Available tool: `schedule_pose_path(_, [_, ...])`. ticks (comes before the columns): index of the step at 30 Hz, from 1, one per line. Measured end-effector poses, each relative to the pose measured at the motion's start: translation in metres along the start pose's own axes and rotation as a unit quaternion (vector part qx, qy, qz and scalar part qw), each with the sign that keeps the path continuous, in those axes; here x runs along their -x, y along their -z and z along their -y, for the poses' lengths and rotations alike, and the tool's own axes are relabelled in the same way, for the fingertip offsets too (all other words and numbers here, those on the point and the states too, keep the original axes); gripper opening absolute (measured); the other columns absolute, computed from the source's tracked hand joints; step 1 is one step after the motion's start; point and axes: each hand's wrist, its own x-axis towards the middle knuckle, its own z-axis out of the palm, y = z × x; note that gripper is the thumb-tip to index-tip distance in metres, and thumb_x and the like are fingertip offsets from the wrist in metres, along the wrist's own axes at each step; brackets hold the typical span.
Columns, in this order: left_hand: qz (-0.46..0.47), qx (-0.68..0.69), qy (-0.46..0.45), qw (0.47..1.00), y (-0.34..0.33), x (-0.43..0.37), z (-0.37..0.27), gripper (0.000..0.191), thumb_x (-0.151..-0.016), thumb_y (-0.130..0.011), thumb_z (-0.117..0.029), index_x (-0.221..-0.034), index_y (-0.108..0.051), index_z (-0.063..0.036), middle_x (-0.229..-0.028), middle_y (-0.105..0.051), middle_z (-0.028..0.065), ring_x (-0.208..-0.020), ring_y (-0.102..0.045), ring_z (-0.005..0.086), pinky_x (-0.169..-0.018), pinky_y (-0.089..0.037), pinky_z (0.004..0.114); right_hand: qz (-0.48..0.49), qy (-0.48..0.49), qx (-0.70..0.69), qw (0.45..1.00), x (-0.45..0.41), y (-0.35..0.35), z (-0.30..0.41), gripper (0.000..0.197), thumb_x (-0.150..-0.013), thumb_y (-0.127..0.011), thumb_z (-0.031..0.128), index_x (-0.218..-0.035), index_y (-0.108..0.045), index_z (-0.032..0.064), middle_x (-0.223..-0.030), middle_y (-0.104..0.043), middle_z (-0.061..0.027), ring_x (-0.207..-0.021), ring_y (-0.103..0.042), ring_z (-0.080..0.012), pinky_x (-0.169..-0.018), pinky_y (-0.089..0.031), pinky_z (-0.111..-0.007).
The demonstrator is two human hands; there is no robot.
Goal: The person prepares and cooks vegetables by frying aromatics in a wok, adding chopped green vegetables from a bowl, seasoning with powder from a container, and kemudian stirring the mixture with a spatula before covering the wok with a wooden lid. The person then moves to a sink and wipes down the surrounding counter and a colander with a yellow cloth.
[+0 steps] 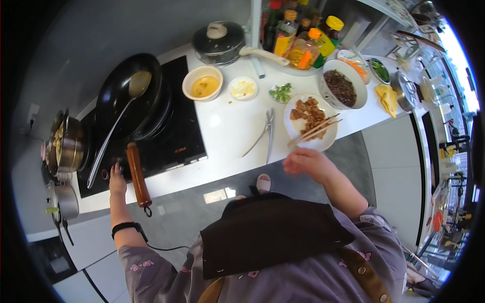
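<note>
My left hand (118, 181) is at the cooktop's front edge by a round control knob (105, 174); whether it touches the knob I cannot tell. Just right of it the wooden handle (138, 174) of a black wok (117, 110) sticks out over the counter edge. A metal ladle (110, 142) rests in the wok, its bowl against the far wall. My right hand (303, 163), fingers curled and seemingly holding nothing, hovers in front of a white plate (330, 143) of browned meat pieces (311, 113). Wooden chopsticks (316, 130) lie across that plate. Metal tongs (268, 132) lie to its left.
Behind stand a bowl of yellowish liquid (202, 84), chopped garlic (243, 88), chopped greens (280, 92) and a lidded saucepan (219, 43). A bowl of dark shreds (340, 88), oil bottles (304, 53) and a yellow cloth (386, 99) are at right. Pots (68, 144) stand far left.
</note>
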Motion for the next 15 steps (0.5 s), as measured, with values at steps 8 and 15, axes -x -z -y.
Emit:
schedule_pose_path(8, [0.030, -0.090, -0.090, 0.991, 0.034, -0.008, -0.008, 0.062, -0.076, -0.069, -0.008, -0.133, -0.046, -0.0151, -0.117, -0.056, 0.0124, -0.113, -0.052, 0.0295, -0.095, -0.043, 0.040, 0.041, 0.027, 0.081, 0.996, -0.086, -0.080, 0.057, 0.025, -0.091, -0.054, 0.020, -0.098, -0.062, -0.0019, -0.098, -0.065, -0.0110, -0.085, -0.064, -0.0180, -0.077, -0.050, -0.028])
schedule_pose_path(15, [0.023, -0.088, -0.234, 0.968, 0.044, -0.015, 0.001, 0.055, -0.075, -0.072, -0.016, -0.126, -0.050, -0.0105, -0.105, -0.057, 0.0125, -0.101, -0.052, 0.0312, -0.092, -0.041, 0.041, -0.230, 0.275, 0.385, 0.851, -0.193, -0.108, 0.096, 0.022, -0.085, -0.063, 0.022, -0.094, -0.068, 0.0030, -0.087, -0.068, -0.0125, -0.077, -0.065, -0.0265, -0.074, -0.050, -0.034])
